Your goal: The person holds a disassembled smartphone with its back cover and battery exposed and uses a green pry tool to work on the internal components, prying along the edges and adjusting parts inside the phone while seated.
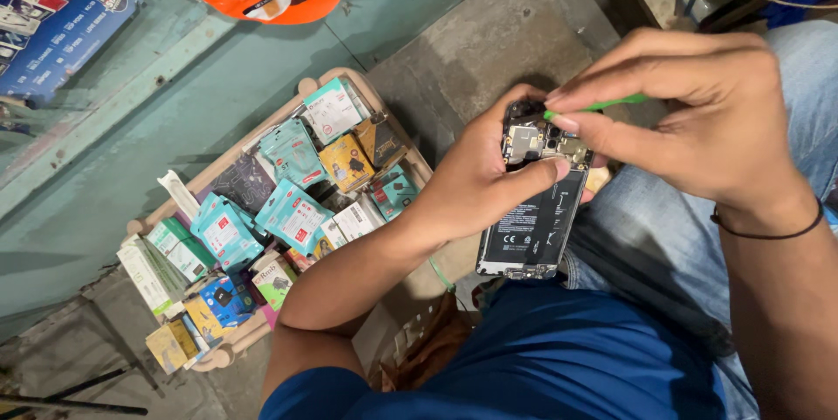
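Right hand (707, 114) fingers pinch one green tool (602, 106) | left hand (476, 180) grips one opened phone (534, 202)

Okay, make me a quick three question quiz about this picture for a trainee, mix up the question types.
1. True or false: the opened phone has its back cover on.
2. Which hand holds the green tool? A) left hand B) right hand
3. Fill in: the small packaged boxes sit in a ____ on the floor.

Key: 1 false, the battery and circuit board show. 2 B. 3 basket.
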Available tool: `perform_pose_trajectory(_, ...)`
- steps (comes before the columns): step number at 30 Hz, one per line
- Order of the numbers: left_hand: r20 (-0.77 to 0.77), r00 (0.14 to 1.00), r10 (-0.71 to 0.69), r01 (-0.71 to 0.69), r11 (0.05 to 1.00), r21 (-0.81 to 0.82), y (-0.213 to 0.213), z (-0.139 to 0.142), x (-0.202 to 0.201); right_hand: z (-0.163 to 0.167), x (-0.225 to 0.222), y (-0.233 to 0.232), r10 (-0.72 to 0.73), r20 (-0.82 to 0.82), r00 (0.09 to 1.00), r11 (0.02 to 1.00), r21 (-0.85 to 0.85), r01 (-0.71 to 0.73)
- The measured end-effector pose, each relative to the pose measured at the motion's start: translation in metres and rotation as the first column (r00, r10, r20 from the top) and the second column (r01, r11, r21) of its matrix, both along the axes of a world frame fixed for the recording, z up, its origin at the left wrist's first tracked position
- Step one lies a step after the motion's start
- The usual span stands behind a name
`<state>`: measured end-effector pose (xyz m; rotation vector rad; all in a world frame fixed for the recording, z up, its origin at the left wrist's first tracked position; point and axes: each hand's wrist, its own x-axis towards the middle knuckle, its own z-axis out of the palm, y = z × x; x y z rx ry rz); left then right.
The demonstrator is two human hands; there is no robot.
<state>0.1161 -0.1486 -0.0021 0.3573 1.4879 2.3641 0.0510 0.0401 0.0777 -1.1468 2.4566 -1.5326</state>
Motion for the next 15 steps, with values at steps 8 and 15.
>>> perform_pose_trajectory(8, -0.088, 0.996, 0.018, -0.023, 0.998, -0.052, -0.0026, -0.0053, -0.0003, -0.0006, 0.0012, -0.0013, -0.002, 0.015, 1.000, 1.000, 0.003, 0.002)
perform_pose_trajectory(15, 0.015, 1.000, -0.015, 0.015, 0.999, 0.039, -0.0018, -0.0029, -0.0007, -0.0031, 0.0010, -0.0022, -0.041, 0.012, 0.999, 0.999, 0.023, 0.041)
